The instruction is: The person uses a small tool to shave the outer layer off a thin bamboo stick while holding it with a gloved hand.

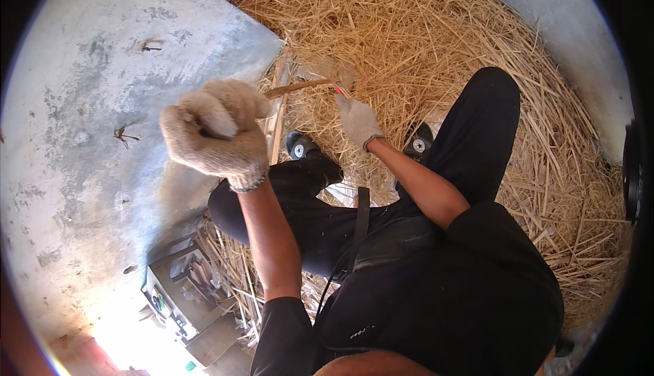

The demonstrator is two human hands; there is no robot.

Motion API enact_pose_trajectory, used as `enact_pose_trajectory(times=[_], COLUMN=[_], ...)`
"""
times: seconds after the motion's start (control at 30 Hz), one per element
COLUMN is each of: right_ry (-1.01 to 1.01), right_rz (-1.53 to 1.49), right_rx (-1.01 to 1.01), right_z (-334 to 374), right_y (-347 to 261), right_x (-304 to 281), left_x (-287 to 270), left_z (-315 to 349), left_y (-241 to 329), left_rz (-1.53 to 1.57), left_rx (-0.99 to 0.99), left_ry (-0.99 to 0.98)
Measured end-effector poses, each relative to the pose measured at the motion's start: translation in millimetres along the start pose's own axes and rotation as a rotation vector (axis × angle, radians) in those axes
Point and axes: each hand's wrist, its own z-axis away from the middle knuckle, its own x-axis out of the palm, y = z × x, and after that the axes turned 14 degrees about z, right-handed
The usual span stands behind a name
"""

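Observation:
My left hand (218, 127), in a pale knit work glove, is raised near the wall, its fingers curled into a closed grip. A narrow brown strip (300, 88), slightly bowed, runs from this hand to the right; its exact material cannot be told. At the strip's far end is my right hand (359, 120), also gloved and lower down over the straw. Its fingers are closed around something small with a red part (338, 90) showing at the fingertips. Most of that item is hidden by the glove.
Loose straw (409, 28) covers the floor ahead and to the right. A stained pale wall (102, 69) stands close on the left, with a long wooden piece (278, 120) by its edge. A box-like cabinet (194, 287) holding small items sits at lower left. My bent knees flank the work.

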Motion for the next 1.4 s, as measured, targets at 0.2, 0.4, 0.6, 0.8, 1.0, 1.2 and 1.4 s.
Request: enact_pose_trajectory(times=[0.2,0.4,0.6,0.8,1.0,1.2,1.4], right_ry=[-0.011,-0.106,-0.368,-0.131,-0.062,-0.023,-0.051], right_rz=[-0.231,0.193,0.297,0.049,-0.189,0.095,0.197], right_rx=[-0.154,-0.059,0.204,0.153,-0.2,-0.075,-0.037], right_z=[9,-51,-68,-40,15,-29,-42], right_y=[-30,9,87,36,-40,13,18], right_x=[-4,28,52,12,-15,42,59], left_x=[-25,-18,-19,-20,-15,-31,-16], left_z=[-12,-10,-5,-21,-6,8,-6], left_y=[9,6,4,8,10,12,10], left_rz=[0.083,0.127,0.151,-0.05,-0.087,0.083,-0.128], left_rx=[-0.063,-0.063,-0.016,0.13,0.21,0.046,0.157], left_ry=[-0.023,-0.054,-0.143,0.238,0.353,0.008,0.318])
